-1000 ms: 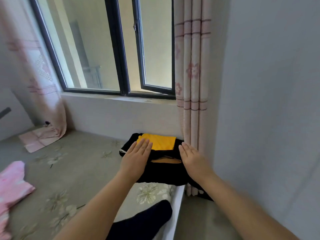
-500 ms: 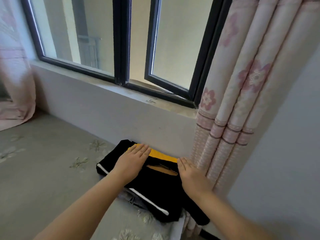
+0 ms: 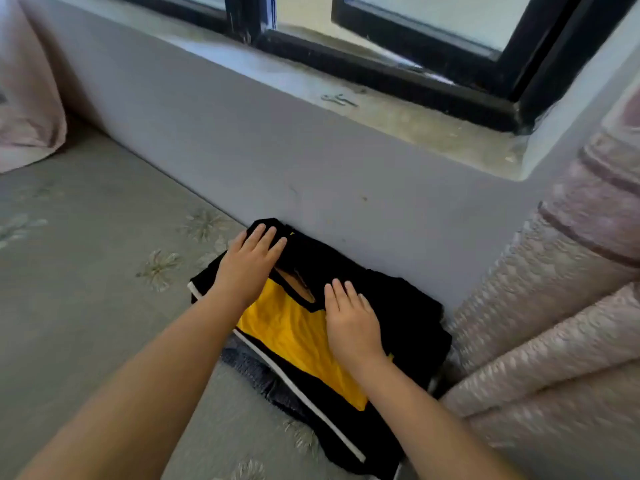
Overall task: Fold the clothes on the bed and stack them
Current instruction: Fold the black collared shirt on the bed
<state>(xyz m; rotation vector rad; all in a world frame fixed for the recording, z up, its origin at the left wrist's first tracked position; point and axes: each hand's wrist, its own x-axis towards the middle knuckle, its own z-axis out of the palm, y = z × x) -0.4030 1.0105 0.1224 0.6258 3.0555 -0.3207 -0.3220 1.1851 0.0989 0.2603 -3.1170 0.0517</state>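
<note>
Plainly the step in hand is pressing a folded garment flat on top of the pile. Far left, a pink curtain [image 3: 27,109] hangs down to the bed [image 3: 86,289], whose grey floral cover runs along the wall under the window sill [image 3: 381,112]. The stack [image 3: 311,341] sits at the bed's far right corner, touching the wall, with a grey knitted piece [image 3: 249,370] showing under its near edge. On top lies the black and yellow garment [image 3: 294,327], white-striped along one side. The left hand [image 3: 247,266] rests flat on its far black end, fingers straight and together, gripping nothing. The right hand [image 3: 349,320] lies flat too, on the collar and yellow panel, palm down, nothing pinched. Just right of the stack hangs another pink curtain [image 3: 554,323]. Next, I judge, both palms lift off and reach for an unfolded piece; none shows in this view.
</note>
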